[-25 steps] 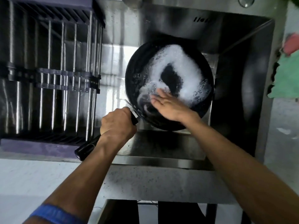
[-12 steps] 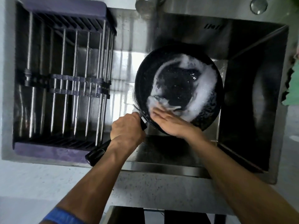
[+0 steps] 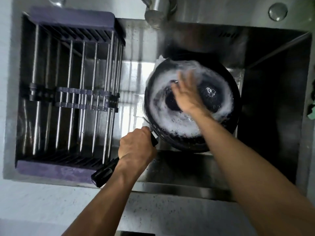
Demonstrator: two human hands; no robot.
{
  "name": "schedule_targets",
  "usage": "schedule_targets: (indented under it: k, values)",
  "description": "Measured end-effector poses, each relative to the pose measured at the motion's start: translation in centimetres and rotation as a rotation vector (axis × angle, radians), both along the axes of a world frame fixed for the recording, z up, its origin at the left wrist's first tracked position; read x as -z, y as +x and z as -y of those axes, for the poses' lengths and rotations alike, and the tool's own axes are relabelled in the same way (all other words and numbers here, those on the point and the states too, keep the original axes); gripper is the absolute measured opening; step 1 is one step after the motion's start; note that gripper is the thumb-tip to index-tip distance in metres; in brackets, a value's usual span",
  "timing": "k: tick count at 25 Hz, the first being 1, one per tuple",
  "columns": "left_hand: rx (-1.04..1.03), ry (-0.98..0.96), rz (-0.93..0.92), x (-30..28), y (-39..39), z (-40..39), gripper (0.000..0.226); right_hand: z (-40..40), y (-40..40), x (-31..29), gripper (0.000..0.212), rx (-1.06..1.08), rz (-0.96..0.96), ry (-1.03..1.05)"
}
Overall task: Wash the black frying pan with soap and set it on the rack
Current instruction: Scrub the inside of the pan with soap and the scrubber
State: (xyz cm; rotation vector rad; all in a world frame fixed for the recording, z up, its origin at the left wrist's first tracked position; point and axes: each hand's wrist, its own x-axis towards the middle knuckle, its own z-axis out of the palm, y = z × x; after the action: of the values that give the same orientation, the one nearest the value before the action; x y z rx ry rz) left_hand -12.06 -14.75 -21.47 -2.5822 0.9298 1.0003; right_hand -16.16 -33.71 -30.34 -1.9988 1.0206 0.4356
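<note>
The black frying pan point(image 3: 219, 133) is held over the steel sink point(image 3: 272, 116), its inside smeared with white soap foam. My left hand point(image 3: 136, 147) grips the pan's black handle point(image 3: 104, 174) near where it joins the pan. My right hand point(image 3: 187, 94) lies flat inside the pan with fingers spread, rubbing the foam; it is blurred by motion. The rack point(image 3: 71, 99), metal bars in a purple frame, sits in the left part of the sink and holds nothing.
A steel tap point(image 3: 153, 12) hangs above the pan at the sink's back edge. A round metal cap point(image 3: 277, 11) sits at the back right. A green cloth point(image 3: 312, 111) shows at the right edge. Pale speckled counter runs along the front.
My right hand has swept from the pan's near left rim up to its middle and far side, spreading foam. My left hand keeps its hold on the handle. The view shifted slightly.
</note>
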Motion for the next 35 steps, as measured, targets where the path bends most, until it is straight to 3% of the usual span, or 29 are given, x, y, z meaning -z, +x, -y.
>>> schedule_targets:
  k: [2,3,5,6,7,9,10,13,15,17,19,21,22,26,29,31,33,35]
  values:
    - [0.003,-0.007,-0.004,-0.2,0.2,-0.1,0.029,0.1,-3.5,0.3,0.059,0.027,-0.253,-0.108]
    - [0.002,-0.011,-0.01,-0.3,0.3,0.0,0.028,-1.7,-3.8,0.1,0.057,-0.036,-0.21,-0.052]
    - [-0.001,-0.004,-0.015,-0.3,0.1,-0.1,0.026,-3.1,-1.5,-0.7,0.055,-0.156,0.149,0.126]
    - [-0.004,-0.007,-0.013,-0.3,0.0,-0.1,0.026,-1.4,-0.1,-0.4,0.056,-0.209,0.21,0.093]
    - [-0.004,-0.013,-0.01,-0.2,0.0,0.1,0.026,0.9,0.0,0.0,0.057,-0.242,0.145,-0.057]
    - [-0.008,-0.009,-0.012,-0.1,0.1,-0.1,0.026,3.2,-3.7,1.0,0.061,-0.205,-0.183,-0.352]
    - [-0.01,-0.012,-0.015,-0.1,0.2,-0.2,0.026,2.5,-5.5,1.0,0.062,-0.179,-0.31,-0.331]
    - [-0.011,-0.014,-0.023,-0.1,0.0,-0.1,0.026,0.7,-4.7,0.6,0.054,-0.361,-0.147,-0.13]
    - [-0.008,-0.014,-0.007,0.0,0.1,-0.1,0.029,4.8,-3.8,-0.1,0.054,-0.36,-0.181,-0.3]
    - [-0.002,-0.009,-0.002,-0.2,0.1,-0.1,0.03,5.3,-7.6,-0.8,0.063,-0.346,-0.372,-0.47]
    - [0.01,-0.006,0.0,-0.5,0.1,0.0,0.028,-0.5,-10.3,-1.7,0.061,-0.347,-0.411,-0.239]
    - [0.016,0.002,-0.003,-0.2,0.0,0.0,0.028,-3.1,-7.9,-1.5,0.045,-0.353,-0.173,0.082]
    - [0.006,-0.003,-0.006,-0.1,0.0,0.0,0.028,-1.7,-6.3,-1.3,0.045,-0.303,-0.106,0.128]
    - [0.001,0.0,0.004,-0.3,0.1,0.0,0.027,-0.5,-10.5,-2.2,0.056,-0.301,-0.359,-0.099]
    - [0.01,0.0,0.003,-0.3,0.1,0.0,0.028,-6.4,-8.0,-3.1,0.055,-0.335,-0.084,0.334]
    - [-0.003,0.001,-0.014,-0.3,0.0,0.1,0.03,-4.3,-5.7,-2.8,0.055,-0.342,-0.096,0.277]
    - [-0.006,-0.004,-0.018,-0.4,0.2,0.2,0.029,-3.1,-8.4,-3.5,0.056,-0.382,-0.268,0.112]
    - [-0.002,0.003,-0.006,-0.6,0.3,0.2,0.028,-5.3,-11.3,-4.9,0.057,-0.391,-0.242,0.231]
